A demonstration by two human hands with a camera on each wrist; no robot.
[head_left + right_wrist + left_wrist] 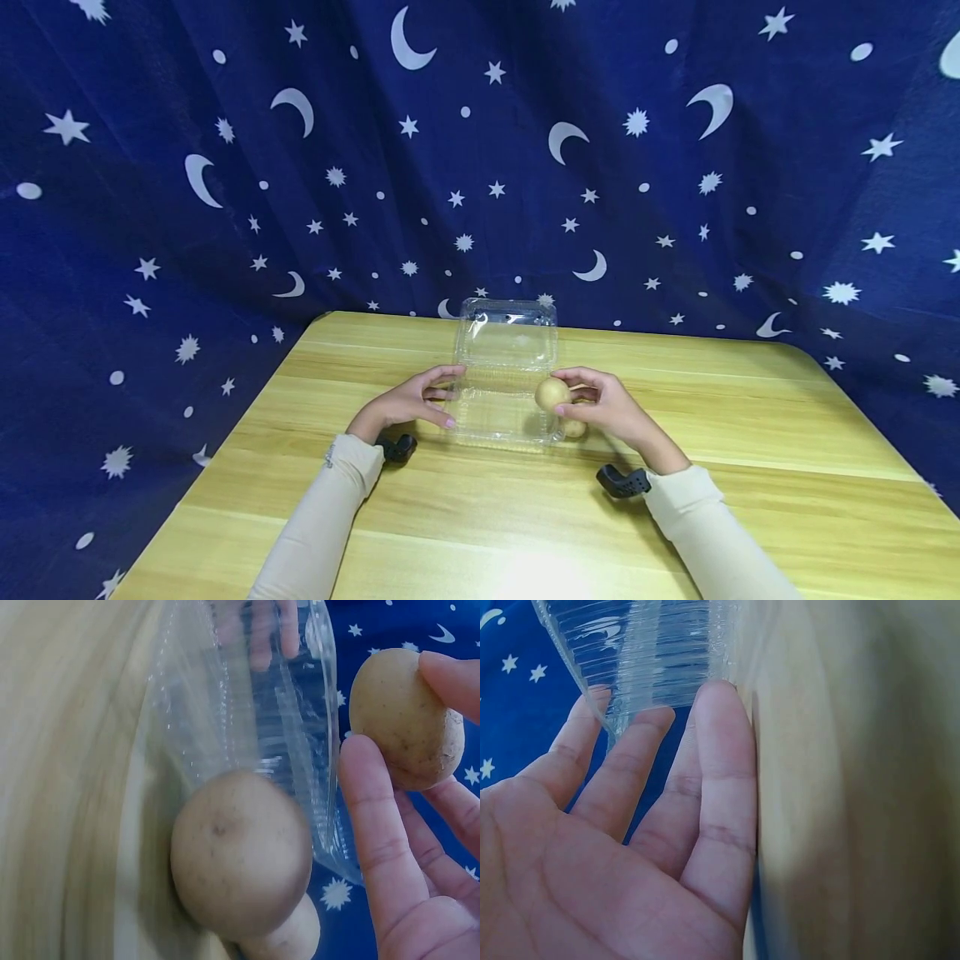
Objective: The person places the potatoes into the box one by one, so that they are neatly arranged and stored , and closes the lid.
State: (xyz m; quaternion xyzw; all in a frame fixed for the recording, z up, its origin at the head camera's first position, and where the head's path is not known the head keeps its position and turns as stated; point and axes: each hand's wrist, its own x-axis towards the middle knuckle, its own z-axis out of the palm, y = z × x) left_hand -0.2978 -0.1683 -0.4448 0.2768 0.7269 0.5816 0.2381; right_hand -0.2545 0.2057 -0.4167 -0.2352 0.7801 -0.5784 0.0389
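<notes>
A clear plastic clamshell container lies with its lid raised at the back. My right hand pinches a round, pale brown potato between thumb and fingers, over the container's right side. In the right wrist view, this held potato shows rough skin at one end. Two more potatoes rest on the table beside the container; the nearer potato partly covers the other potato. At the container's left side, my left hand has loosely extended fingers, with fingertips right at the ribbed plastic wall.
The light wooden table spreads around the container. Behind it hangs a dark blue curtain with white moons and stars. A black wrist device sits at the left wrist and another black device at the right.
</notes>
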